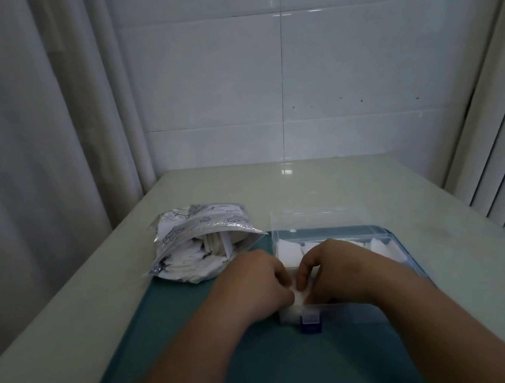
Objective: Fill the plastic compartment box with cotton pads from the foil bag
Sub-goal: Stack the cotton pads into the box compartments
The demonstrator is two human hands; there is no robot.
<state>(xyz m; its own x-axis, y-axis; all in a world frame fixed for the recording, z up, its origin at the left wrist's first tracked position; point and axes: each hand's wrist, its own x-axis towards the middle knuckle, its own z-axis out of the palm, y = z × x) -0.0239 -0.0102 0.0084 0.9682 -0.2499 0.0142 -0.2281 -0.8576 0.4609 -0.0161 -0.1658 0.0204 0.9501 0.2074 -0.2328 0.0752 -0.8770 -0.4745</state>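
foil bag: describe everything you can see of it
The foil bag is crinkled, silvery, part see-through film printed with dark line drawings. It lies on its side, straddling the teal tray's far-left corner and the table, its mouth gaping toward the clear compartment box. White cotton pads fill it and show at the opening. The left hand is close beside it; contact cannot be told.

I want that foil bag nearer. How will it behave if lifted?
Probably floppy: the foil bag lies crinkled and slumped. Its mouth gapes, so loose cotton pads may spill. Likely light, being mostly pads.
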